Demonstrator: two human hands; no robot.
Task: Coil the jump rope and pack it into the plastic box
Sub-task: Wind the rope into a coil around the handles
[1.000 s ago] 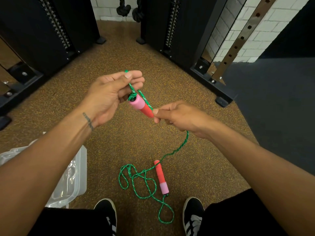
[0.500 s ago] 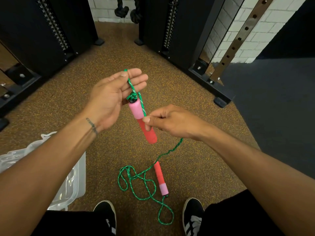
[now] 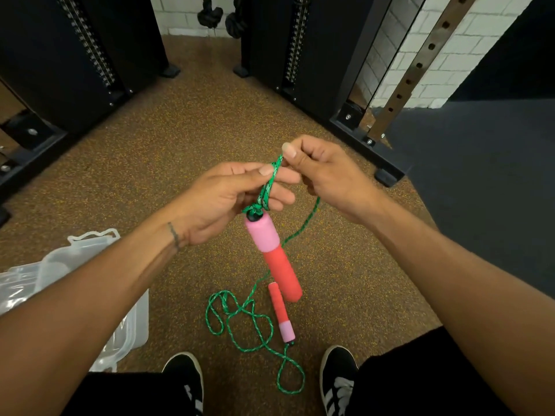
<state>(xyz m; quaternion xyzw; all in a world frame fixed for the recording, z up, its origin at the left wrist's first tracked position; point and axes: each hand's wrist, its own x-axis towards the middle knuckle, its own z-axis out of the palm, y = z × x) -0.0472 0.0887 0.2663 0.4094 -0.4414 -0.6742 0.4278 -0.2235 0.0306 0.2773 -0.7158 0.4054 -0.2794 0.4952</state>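
Note:
A green braided jump rope (image 3: 240, 313) with pink-and-red foam handles is partly in my hands and partly on the floor. My left hand (image 3: 228, 199) pinches the rope just above one handle (image 3: 273, 256), which hangs down below my fingers. My right hand (image 3: 327, 175) pinches the rope at its top, touching my left fingertips. From there the rope drops to a loose tangle on the floor beside the second handle (image 3: 280, 313). The clear plastic box (image 3: 132, 322) sits on the floor at lower left, partly hidden by my left forearm.
Black gym machine frames (image 3: 303, 61) stand left and right on the speckled brown floor. A frame foot (image 3: 387, 174) juts out close to my right hand. Dark grey flooring (image 3: 480, 175) lies to the right. My two black shoes (image 3: 338, 376) are at the bottom.
My right hand let go of the handle and rose to grip the rope beside my left fingertips. The held handle swung down and now hangs vertically.

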